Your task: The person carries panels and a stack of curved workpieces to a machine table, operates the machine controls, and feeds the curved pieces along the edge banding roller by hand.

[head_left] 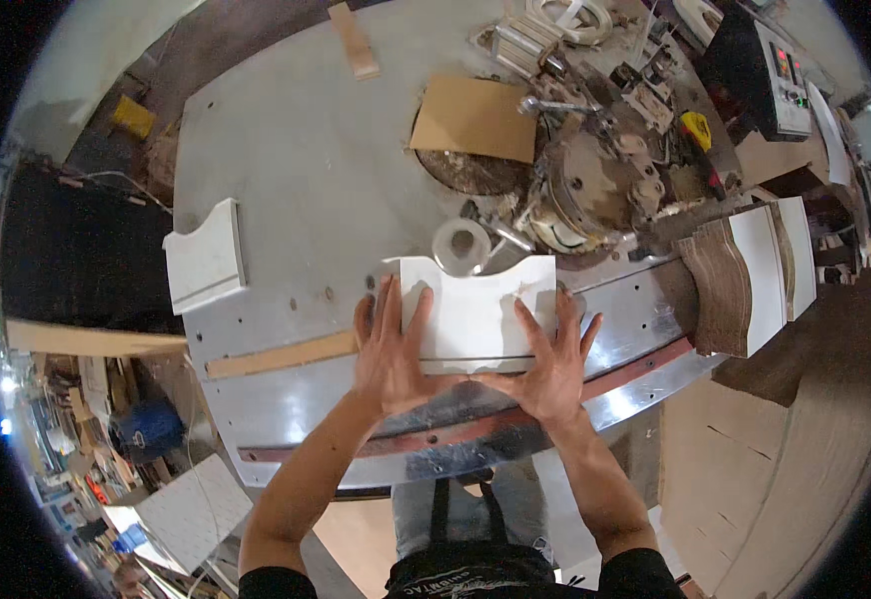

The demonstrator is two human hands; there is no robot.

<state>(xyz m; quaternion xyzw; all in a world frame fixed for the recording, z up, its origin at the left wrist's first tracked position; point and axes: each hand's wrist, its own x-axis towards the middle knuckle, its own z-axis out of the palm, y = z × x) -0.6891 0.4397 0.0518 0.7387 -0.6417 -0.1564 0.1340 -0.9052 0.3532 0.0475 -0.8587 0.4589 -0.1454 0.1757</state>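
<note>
A white panel [477, 321] with a curved cut in its far edge lies flat on the metal machine table, its curve up against a pale round roller [460, 247]. My left hand [388, 344] holds its left side, some fingers along the edge and others on top. At the right side my right hand [552, 364] grips it likewise, with fingertips on the white face. Both thumbs reach toward each other along the near edge. Another white panel [206, 258] with a curved edge rests at the table's left edge.
Beyond the roller stands a greasy machine head [585, 190] with a cardboard piece [475, 118] beside it. Stacked curved panels [740, 280] sit at the right edge. A wooden strip [281, 354] and a reddish rail [435, 436] cross the table; a control box [765, 80] stands far right.
</note>
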